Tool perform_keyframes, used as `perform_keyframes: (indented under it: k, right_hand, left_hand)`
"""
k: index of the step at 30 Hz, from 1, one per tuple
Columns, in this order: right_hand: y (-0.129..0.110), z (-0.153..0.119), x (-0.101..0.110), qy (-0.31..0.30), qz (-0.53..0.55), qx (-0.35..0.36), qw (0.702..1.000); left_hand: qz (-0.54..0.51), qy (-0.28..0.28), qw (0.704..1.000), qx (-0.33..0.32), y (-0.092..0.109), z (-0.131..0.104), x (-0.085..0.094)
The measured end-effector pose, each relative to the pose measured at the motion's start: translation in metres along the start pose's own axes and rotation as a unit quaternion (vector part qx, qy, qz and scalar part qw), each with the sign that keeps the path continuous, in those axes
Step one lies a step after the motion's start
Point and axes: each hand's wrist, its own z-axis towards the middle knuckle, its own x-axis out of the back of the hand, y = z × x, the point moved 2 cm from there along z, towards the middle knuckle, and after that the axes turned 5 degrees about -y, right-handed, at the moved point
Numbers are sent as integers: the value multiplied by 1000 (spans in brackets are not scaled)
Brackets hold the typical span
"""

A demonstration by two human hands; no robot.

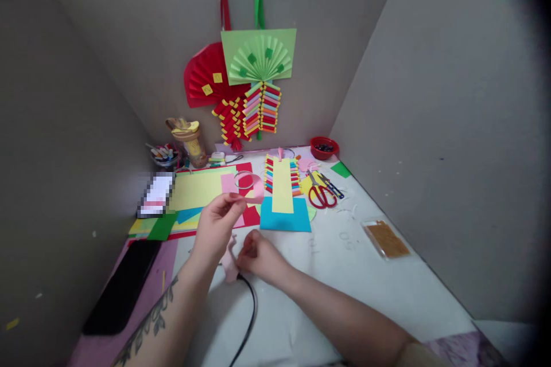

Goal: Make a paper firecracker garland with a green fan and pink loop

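My left hand (217,221) pinches a pink paper strip (257,190) between thumb and fingers; the strip bends in a loose curl over the papers. A little lower, my right hand (260,255) has its fingers curled against a pink glue gun (230,264), whose black cord (252,309) runs toward the front edge. Part of that grip is hidden. Ahead of the hands lies a yellow paper strip (283,186) over rows of small coloured paper rolls (295,175). Its lower end overlaps a blue paper sheet (285,222).
Right of the rolls lie red-handled scissors (322,197) and a cutter (332,186). A red bowl (323,148) stands at the back corner, a clear packet (387,239) on the right. A phone (155,195) and coloured sheets (189,189) are left. Paper-fan ornaments (262,63) hang behind.
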Motion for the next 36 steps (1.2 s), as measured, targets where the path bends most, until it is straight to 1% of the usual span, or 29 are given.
perform_keyframes:
  k: [1,2,3,4,5,6,7,8,9,10,11,13,16,19,22,26,29,31,34,36]
  right_hand:
    - [-5,1,8,33,-27,15,999]
    - [-13,-2,19,68,-44,28,996]
    - [-22,-7,34,109,-39,57,992]
    - [-33,-14,50,148,-33,91,984]
    - [-46,-23,65,174,-39,124,976]
    - [-58,-33,80,177,-52,163,969]
    - [-71,-43,91,143,-78,200,966]
    - [-81,-52,99,83,-114,223,964]
    - [-90,-62,104,16,-160,231,960]
    - [-97,-71,106,-40,-212,237,947]
    - [-101,-79,108,-69,-254,236,935]
    - [-103,-92,108,-74,-306,242,918]
    - [-96,-100,104,-61,-338,257,903]
    - [-84,-100,104,-56,-356,262,895]
    - [-74,-94,110,-19,-399,266,877]
    - [-57,-84,114,20,-505,244,828]
    - [-43,-76,111,31,-571,231,787]
    - [-35,-73,108,36,-598,231,766]
    - [-29,-69,105,42,-613,233,754]
    - [-27,-69,104,50,-602,242,759]
  left_hand:
    - [42,-29,999,-14,4,-3,-3]
    - [88,-61,993,-43,7,-5,-6]
    - [135,-94,983,-84,10,-6,-8]
    - [179,-130,966,-134,12,-7,-10]
    - [215,-167,944,-186,13,-9,-13]
    - [246,-201,919,-234,12,-10,-15]
    - [271,-230,892,-278,11,-13,-17]
    - [292,-252,866,-317,9,-15,-19]
    - [311,-265,842,-352,7,-19,-21]
    - [326,-271,822,-382,5,-22,-23]
    - [338,-272,804,-407,2,-25,-24]
    - [357,-269,780,-438,-2,-31,-25]
    - [377,-271,766,-445,-8,-35,-27]
    - [398,-287,757,-432,-13,-33,-32]
    - [434,-280,754,-406,-20,-29,-37]
    - [472,-257,756,-373,-30,-29,-48]
    - [492,-269,751,-350,-37,-37,-58]
    - [496,-281,751,-334,-42,-42,-63]
    - [493,-290,759,-312,-50,-45,-66]
    - [496,-296,757,-304,-56,-45,-66]
